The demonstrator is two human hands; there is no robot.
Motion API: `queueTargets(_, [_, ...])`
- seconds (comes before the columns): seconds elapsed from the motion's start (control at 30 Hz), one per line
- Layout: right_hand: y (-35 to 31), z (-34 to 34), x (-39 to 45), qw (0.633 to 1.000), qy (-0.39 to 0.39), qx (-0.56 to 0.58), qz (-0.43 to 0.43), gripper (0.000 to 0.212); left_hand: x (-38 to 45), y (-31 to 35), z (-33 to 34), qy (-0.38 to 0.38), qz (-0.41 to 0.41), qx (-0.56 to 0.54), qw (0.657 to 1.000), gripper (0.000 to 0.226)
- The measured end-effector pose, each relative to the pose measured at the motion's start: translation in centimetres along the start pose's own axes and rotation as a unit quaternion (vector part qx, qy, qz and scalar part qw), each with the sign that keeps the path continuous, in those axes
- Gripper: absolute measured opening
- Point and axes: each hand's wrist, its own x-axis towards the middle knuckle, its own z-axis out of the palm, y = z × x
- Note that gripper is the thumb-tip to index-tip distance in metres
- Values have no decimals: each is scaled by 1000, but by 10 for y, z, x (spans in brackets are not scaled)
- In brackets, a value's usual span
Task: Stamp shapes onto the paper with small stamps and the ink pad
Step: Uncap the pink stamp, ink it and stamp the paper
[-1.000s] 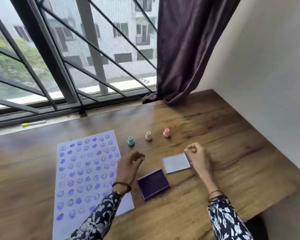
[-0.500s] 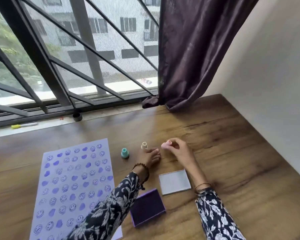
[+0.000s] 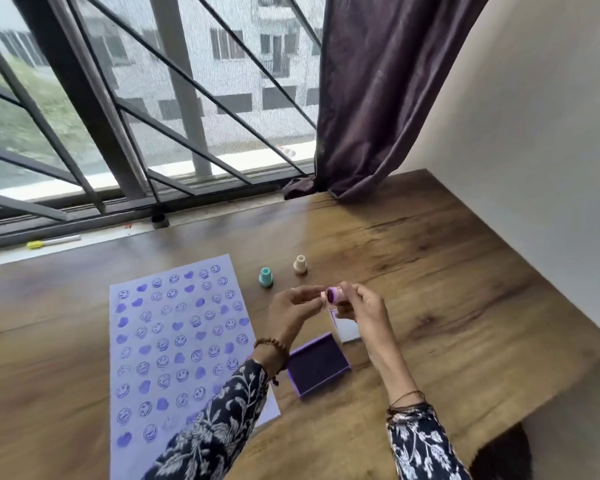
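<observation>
Pink stamp (image 3: pixel 335 294) sits pinched in my right hand (image 3: pixel 364 308), its purple face turned toward me; my left hand (image 3: pixel 291 311) curls half-open beside it (touching or not, I cannot tell). Ink pad (image 3: pixel 317 368) lies open at six o'clock, paper (image 3: pixel 184 341) at eight.

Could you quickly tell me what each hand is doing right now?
Left hand: fingers pinched at the pink stamp.
Right hand: closed on the pink stamp.
</observation>
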Motion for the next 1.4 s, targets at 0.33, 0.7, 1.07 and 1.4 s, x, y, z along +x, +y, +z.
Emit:
queueTargets(0.33, [-1,15,-56,955,-7,267,130,20,-8,-14,-41,10,135,364,922,16])
queueTargets(0.7, [19,27,-91,967,55,-246,26,8,-69,-44,-68,-78,190,459,864,70])
queueTargets(1.07, [35,39,-111,792,-6,-574,-209,30,-75,-73,-65,-16,219,514,829,66])
queueTargets(1.4, [10,45,-66,796,-124,-588,-73,13,-70,-73,-64,-33,212,482,849,64])
